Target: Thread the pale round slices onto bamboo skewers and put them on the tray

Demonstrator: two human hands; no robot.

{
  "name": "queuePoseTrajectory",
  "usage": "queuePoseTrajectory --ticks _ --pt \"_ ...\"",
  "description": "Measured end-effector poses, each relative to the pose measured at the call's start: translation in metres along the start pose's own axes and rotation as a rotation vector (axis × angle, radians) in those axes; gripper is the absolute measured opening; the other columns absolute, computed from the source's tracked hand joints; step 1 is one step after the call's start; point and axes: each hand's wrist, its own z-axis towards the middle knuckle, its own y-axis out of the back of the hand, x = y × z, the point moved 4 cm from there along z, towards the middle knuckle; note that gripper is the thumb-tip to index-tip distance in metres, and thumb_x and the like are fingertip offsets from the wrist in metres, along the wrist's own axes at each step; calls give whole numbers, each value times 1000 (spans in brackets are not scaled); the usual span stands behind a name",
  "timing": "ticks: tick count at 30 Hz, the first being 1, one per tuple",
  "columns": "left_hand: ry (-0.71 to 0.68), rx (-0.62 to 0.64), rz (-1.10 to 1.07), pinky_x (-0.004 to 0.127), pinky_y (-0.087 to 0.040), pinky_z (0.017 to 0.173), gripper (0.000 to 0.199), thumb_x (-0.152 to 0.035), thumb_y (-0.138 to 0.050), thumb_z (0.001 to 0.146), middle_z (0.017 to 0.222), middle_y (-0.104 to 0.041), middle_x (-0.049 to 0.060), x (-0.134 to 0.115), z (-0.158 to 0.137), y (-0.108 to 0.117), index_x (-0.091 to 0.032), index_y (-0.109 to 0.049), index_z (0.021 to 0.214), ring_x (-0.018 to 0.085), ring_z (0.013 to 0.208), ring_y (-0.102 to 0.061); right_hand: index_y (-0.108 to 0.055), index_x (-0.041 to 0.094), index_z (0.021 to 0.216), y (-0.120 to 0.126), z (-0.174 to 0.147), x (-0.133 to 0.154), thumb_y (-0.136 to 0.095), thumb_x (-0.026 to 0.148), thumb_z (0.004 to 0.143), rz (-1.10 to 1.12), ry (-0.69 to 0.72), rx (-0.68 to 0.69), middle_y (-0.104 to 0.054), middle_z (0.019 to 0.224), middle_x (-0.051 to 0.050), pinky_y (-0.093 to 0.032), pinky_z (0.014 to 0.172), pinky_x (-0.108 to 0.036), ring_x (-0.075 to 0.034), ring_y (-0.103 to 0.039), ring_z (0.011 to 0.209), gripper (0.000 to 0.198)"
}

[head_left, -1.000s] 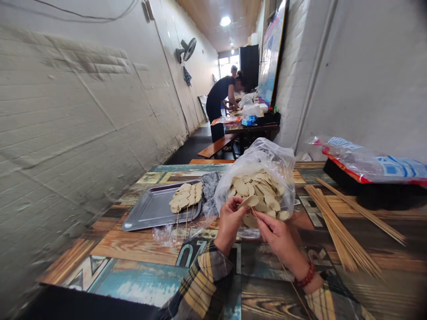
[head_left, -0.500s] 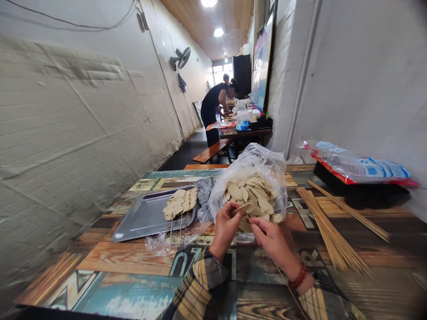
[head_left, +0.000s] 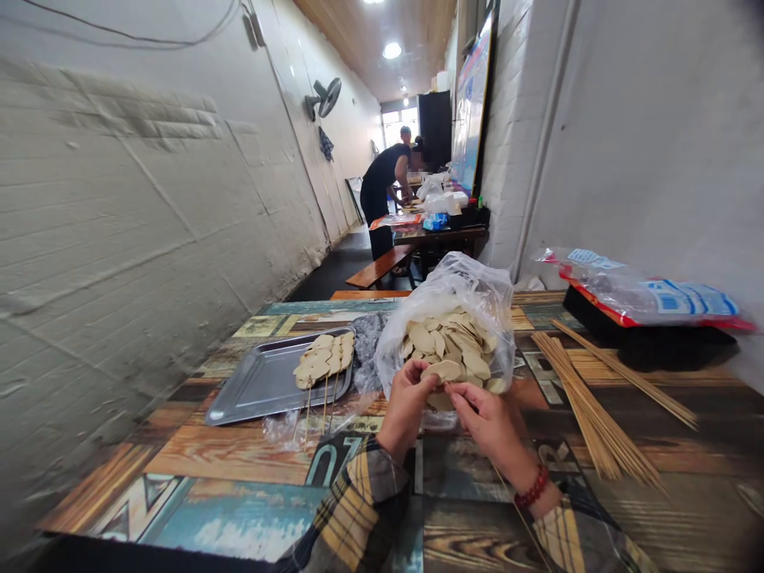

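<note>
Beige and thin, one slice [head_left: 445,371] is pinched between the thumb and fingers of the left hand [head_left: 409,402], while the right hand [head_left: 486,418] pinches a bamboo skewer [head_left: 507,490] near its upper end, so each grip is closed on something. Held that short, the skewer probably bends less against the slice; whether its point has gone through, I cannot tell. Its shaft trails beneath the right forearm.

Just beyond both grips the plastic bag [head_left: 459,274] gapes toward them — likely to keep its loose slices [head_left: 454,342] within short reach. Left of the grips, skewered slices [head_left: 325,358] lie on a metal tray [head_left: 251,386], sticks poking past its near rim, perhaps as handles. Right of the grips lies a skewer bundle [head_left: 588,414], handy for that side.

Forward room is tight, the bag's mouth being almost at the fingertips; sideways, bare table [head_left: 239,517] separates the right wrist from the bundle — and the tray's near corner stands well apart from the left grip
</note>
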Motion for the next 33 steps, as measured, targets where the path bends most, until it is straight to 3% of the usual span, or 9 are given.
queuePoseTrajectory --ticks 5,13,33 --pt "107 22 -126 22 -45 57 41 -26 -82 54 67 -62 -3 4 0 -1 -17 -52 80 10 54 -59 -71 15 86 0 0 -2 -48 45 87 -20 -19 11 -60 54 0 -38 43 -21 -13 -51 48 38" --pt "91 -10 -92 21 -41 54 39 -34 -82 53 60 -60 -2 1 0 2 -16 -56 75 9 51 -55 -73 14 91 -2 -2 -5 -51 44 86 -1 -34 18 -61 57 0 -40 45 -22 -12 -51 47 37" --pt "129 -73 -203 21 -37 53 32 -27 -81 50 59 -56 -3 5 1 8 -16 -56 66 8 51 -50 -76 17 101 1 -3 4 -50 40 85 -116 13 55 -68 58 -3 -49 48 -26 -16 -58 48 38"
